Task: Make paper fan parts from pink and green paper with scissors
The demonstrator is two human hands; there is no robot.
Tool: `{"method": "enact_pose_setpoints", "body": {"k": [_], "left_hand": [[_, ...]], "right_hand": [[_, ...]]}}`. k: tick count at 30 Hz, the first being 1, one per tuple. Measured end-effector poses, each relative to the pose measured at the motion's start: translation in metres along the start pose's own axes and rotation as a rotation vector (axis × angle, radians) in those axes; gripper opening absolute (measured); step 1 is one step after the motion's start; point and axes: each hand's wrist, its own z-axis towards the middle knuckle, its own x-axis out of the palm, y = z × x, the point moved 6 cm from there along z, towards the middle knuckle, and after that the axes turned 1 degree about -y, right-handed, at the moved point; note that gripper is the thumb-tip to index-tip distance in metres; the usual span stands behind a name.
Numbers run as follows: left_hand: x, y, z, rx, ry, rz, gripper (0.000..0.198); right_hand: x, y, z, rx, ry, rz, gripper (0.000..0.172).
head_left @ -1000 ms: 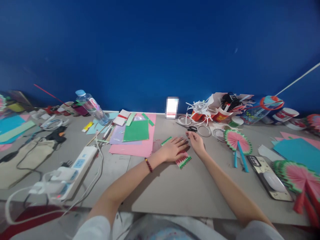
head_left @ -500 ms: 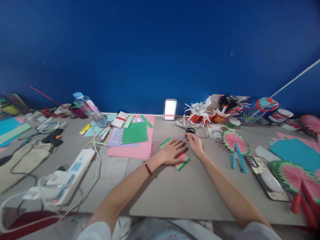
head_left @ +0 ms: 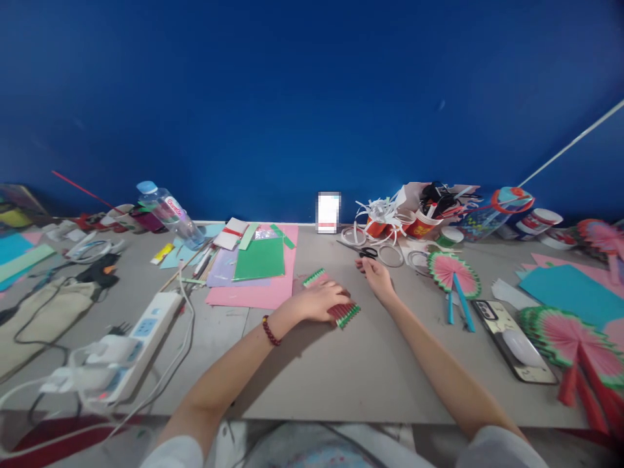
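Observation:
My left hand (head_left: 324, 300) lies over a pleated pink paper (head_left: 347, 314) with green zigzag edges, its fingers bent around the folds. The hand covers the paper's middle; both green ends stick out. My right hand (head_left: 376, 274) rests on the table to the right, its fingertips closed together; whatever is between them is too small to make out. Just beyond those fingertips lie black-handled scissors (head_left: 369, 252), their blades pointing left.
Left of my hands are a green sheet (head_left: 259, 259) on pink paper, a bottle (head_left: 170, 211) and a power strip (head_left: 146, 335). Cups of paper scraps (head_left: 377, 221) stand at the back. On the right are a finished paper fan (head_left: 455, 273), a phone (head_left: 500, 331) and a mouse (head_left: 520, 346).
My left hand has gone from lying flat with spread fingers to bending them around the pleated paper, which has shifted slightly. My right hand stays near the scissors. The view has turned slightly.

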Motion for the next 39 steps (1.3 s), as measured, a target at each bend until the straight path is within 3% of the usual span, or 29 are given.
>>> {"method": "enact_pose_setpoints", "body": {"k": [6, 10, 14, 17, 21, 25, 28, 31, 39], "left_hand": [[-0.007, -0.005, 0.006, 0.001, -0.061, -0.105, 0.028], [-0.024, -0.003, 0.003, -0.003, -0.171, -0.437, 0.011], [-0.041, 0.0, -0.004, -0.009, -0.288, -0.819, 0.028], [-0.049, 0.001, -0.009, 0.027, -0.369, -1.017, 0.026], [-0.052, 0.007, -0.014, 0.026, -0.462, -1.181, 0.027], [-0.058, 0.019, -0.019, -0.002, -0.624, -1.189, 0.027], [-0.062, 0.024, -0.021, 0.008, -0.72, -1.135, 0.027], [-0.065, 0.023, -0.02, 0.039, -0.757, -1.07, 0.025], [-0.059, 0.023, -0.018, 0.018, -0.727, -0.986, 0.031]], "right_hand": [[0.001, 0.001, -0.001, -0.015, 0.012, -0.004, 0.054], [0.001, 0.0, 0.0, -0.036, 0.017, -0.008, 0.053], [0.002, -0.003, 0.001, -0.055, 0.018, 0.004, 0.052], [0.004, 0.001, 0.0, -0.055, 0.017, 0.005, 0.052], [0.006, 0.031, -0.017, -0.166, -0.003, 0.049, 0.048], [0.006, 0.087, -0.053, -0.515, -0.005, 0.071, 0.046], [0.01, 0.116, -0.075, -0.684, 0.006, 0.006, 0.052], [0.012, 0.127, -0.084, -0.74, -0.039, -0.025, 0.048], [0.012, 0.132, -0.086, -0.722, -0.044, 0.031, 0.009]]}}
